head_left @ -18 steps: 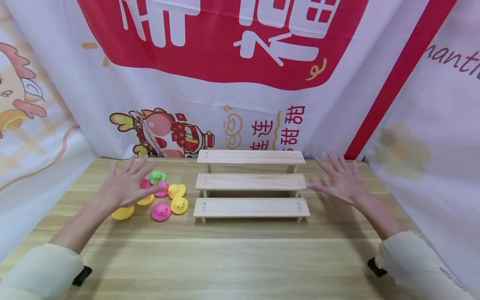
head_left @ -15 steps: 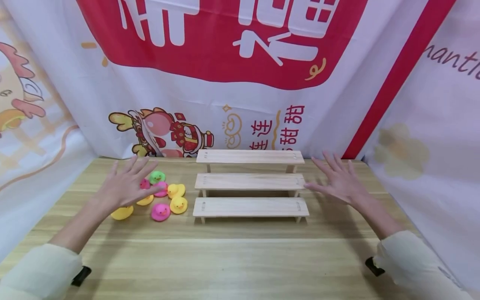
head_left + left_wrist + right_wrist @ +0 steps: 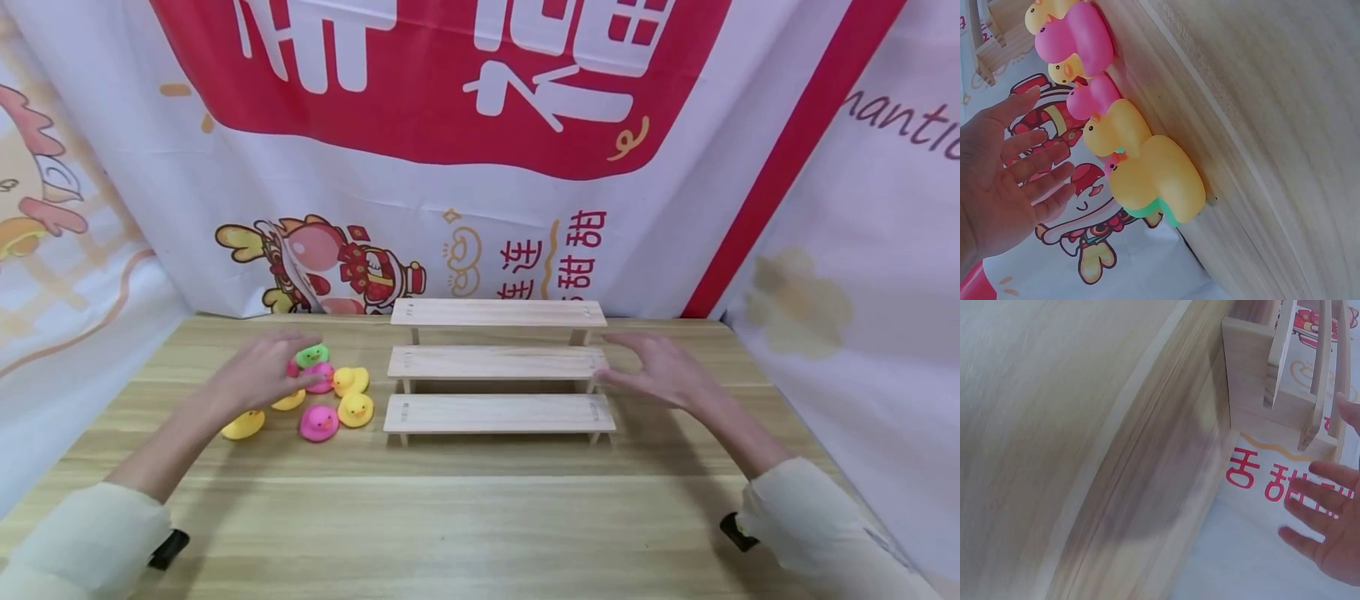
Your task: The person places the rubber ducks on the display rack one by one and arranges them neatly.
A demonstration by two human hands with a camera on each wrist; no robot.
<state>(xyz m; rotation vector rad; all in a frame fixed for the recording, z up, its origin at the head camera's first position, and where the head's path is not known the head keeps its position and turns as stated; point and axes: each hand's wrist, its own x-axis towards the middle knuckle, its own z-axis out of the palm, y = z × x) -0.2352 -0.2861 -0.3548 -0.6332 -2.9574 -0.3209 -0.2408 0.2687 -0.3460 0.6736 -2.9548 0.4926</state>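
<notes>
A soft-edged shadow [image 3: 1160,494] is darkening the tabletop [image 3: 480,525] near the right hand [image 3: 663,372], while both wrist views are looking dim.

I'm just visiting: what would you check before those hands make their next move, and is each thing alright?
1. Left hand free: ok, it holds nothing.
2. Right hand free: ok, also holding nothing.
3. Three-tier wooden stand upright: ok, no ducks on its steps.
4. Rubber ducks all unobstructed in the head view: not ok, the left hand partly hides some.
5. Right hand clear of the stand: cannot tell, they overlap in the head view.
</notes>
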